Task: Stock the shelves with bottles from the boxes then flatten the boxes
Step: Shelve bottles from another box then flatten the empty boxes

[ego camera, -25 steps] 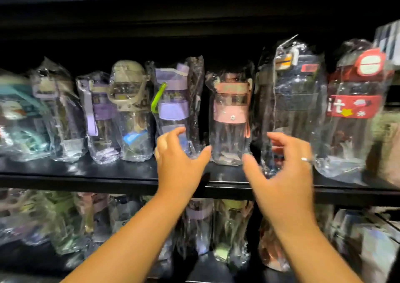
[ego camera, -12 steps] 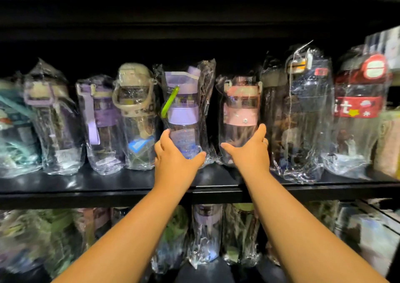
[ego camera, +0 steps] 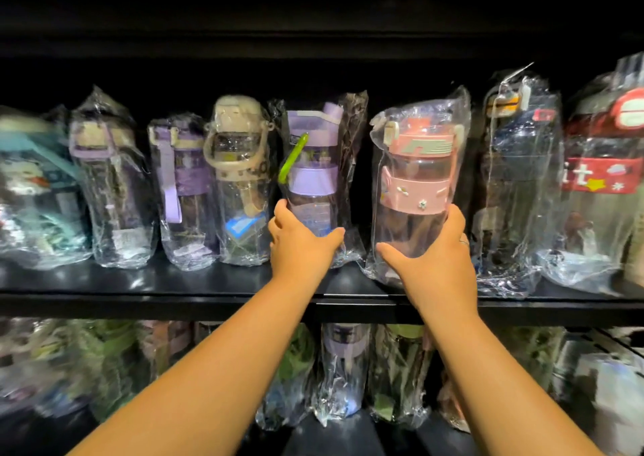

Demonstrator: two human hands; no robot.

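A row of bottles in clear plastic bags stands on a black shelf (ego camera: 174, 286). My left hand (ego camera: 299, 248) grips the lower part of a purple-banded bottle with a green strap (ego camera: 312, 162), which stands upright on the shelf. My right hand (ego camera: 437, 264) grips the base of a pink-lidded bottle (ego camera: 416, 173), which sits at the shelf's front edge, closer to me than its neighbours. No boxes are in view.
Left of my hands stand a beige-handled bottle (ego camera: 237, 162), purple ones (ego camera: 181, 180) and a teal one (ego camera: 31, 183). To the right are a dark blue bottle (ego camera: 519, 176) and a red one (ego camera: 603, 173). A lower shelf (ego camera: 341, 434) holds more bagged bottles.
Both hands reached forward from the shelf edge and closed on the two bottles. The pink bottle has come forward toward the shelf's front edge.
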